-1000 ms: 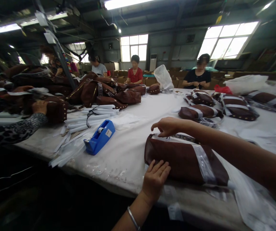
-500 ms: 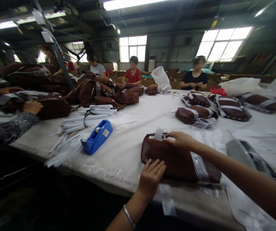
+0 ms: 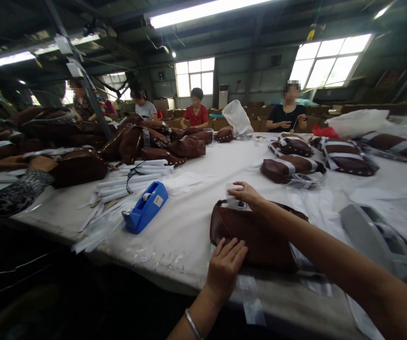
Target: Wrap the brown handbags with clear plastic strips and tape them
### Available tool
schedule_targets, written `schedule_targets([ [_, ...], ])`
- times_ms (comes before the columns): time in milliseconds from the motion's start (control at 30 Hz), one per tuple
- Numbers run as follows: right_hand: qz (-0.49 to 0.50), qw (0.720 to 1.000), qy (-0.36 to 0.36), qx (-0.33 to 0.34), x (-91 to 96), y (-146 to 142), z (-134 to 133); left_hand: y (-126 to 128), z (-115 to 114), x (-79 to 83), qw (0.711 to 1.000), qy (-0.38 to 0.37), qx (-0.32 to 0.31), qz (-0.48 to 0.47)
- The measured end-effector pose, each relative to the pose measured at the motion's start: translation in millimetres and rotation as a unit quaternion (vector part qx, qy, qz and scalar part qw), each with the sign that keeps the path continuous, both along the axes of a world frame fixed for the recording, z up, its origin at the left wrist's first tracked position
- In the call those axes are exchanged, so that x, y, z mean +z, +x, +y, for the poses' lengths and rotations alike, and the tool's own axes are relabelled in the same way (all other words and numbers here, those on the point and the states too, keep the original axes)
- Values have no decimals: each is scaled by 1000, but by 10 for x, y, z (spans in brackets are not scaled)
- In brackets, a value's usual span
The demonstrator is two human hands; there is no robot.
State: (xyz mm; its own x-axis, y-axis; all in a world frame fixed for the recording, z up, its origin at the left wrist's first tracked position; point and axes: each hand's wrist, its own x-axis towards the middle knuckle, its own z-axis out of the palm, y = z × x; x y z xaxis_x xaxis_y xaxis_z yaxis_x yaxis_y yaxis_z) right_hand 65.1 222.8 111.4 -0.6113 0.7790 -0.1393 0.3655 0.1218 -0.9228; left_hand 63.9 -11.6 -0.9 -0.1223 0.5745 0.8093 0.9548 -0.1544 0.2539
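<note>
A dark brown leather bag lies in front of me near the table's front edge. My left hand rests flat on its near side with the fingers stretched out. At the bag's far left corner, a translucent whitish strip sticks up from the top. My right hand has thumb and fingers closed at that strip's upper end. A clear band around the bag's right part is mostly hidden behind my right forearm. Another translucent strip hangs over the table edge below the bag.
A blue tape dispenser stands to the left, beside rolled white paper. A grey dispenser is at right. Wrapped brown bags lie beyond it. A co-worker's hand touches bags at far left; other people sit across the table.
My right hand has moved up and left from the bag's top edge to the strip. My left hand stays on the bag. The co-worker's hand at left has shifted left.
</note>
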Motion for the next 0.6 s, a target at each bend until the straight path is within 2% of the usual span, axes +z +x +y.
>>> schedule_targets([
  [133,52,995,-66,51,174,67,-79,-10,-10,26,1000,-7,-8,1],
  [267,131,984,-93,76,210,186,-160,-16,-6,29,1000,-3,-11,1],
  [467,207,971,44,108,254,326,-293,-4,2,3,1000,0,-8,-2],
  [600,216,962,117,115,280,396,-387,-8,-12,10,1000,-9,-12,-1],
])
